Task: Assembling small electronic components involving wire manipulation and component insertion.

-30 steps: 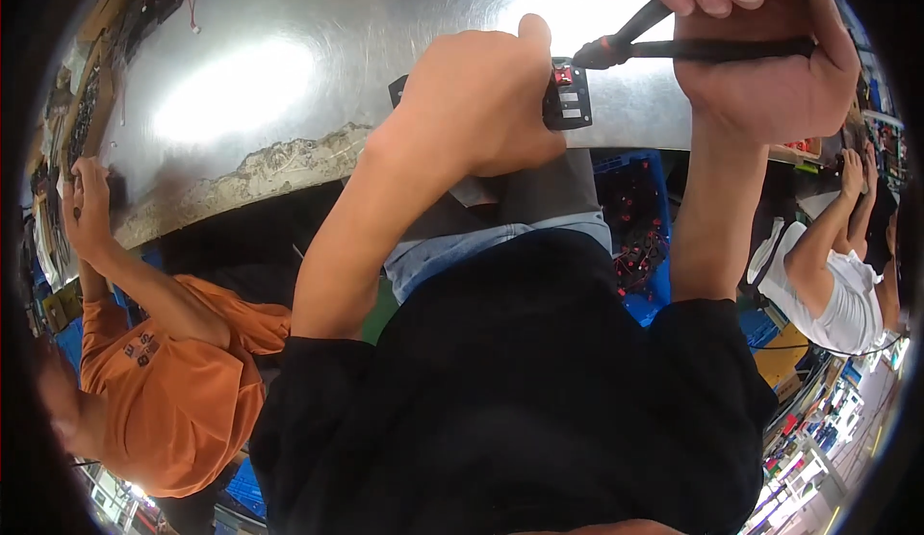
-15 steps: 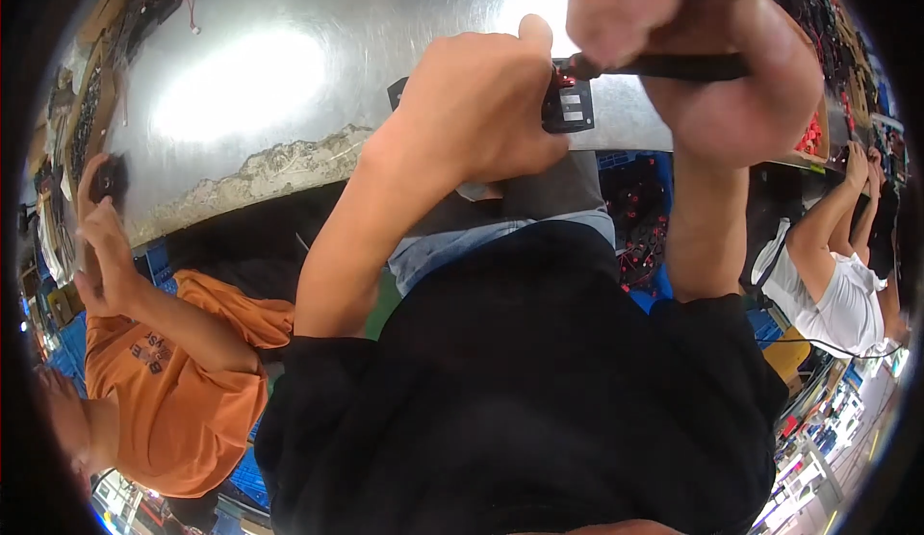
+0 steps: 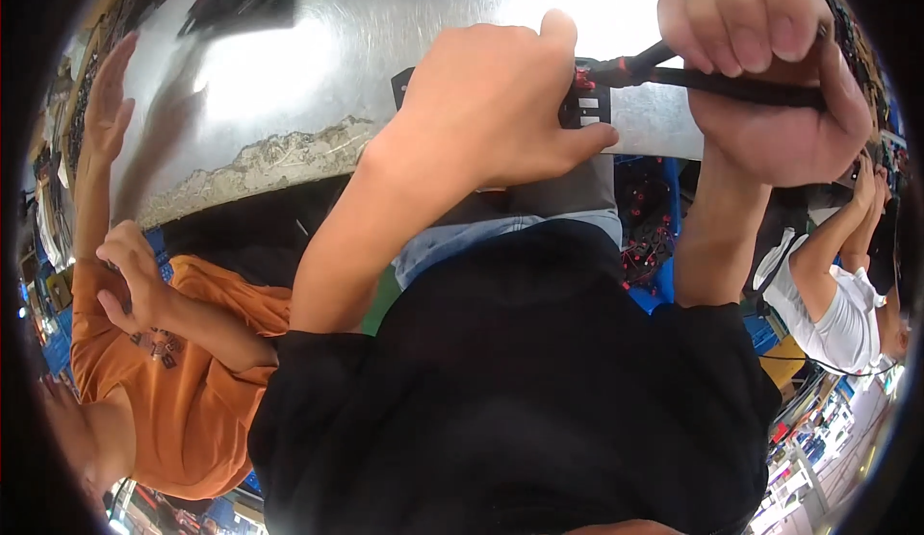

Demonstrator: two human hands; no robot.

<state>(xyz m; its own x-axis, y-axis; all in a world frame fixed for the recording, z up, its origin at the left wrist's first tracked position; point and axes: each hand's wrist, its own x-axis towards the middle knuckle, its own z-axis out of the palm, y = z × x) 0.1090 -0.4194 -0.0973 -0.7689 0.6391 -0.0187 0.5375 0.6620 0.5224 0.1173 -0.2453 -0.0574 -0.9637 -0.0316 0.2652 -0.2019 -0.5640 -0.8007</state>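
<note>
Black-handled pliers are running nearly crosswise, tips pointing left, meeting a red piece on the black plate. Plate's long axis is running left–right near the near edge of the metal table. Right hand: fingers curling round the spread handles. Left hand is covering the plate's middle; finger closure hidden, cannot tell. Dark object, upper left, is blurring. Blue crate is sitting below table level.

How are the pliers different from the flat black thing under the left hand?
The pliers have two handles spread apart; the black thing is flat with pale rectangles. The right hand grips the pliers; the left hand covers part of the black thing. Both look mostly black.
</note>
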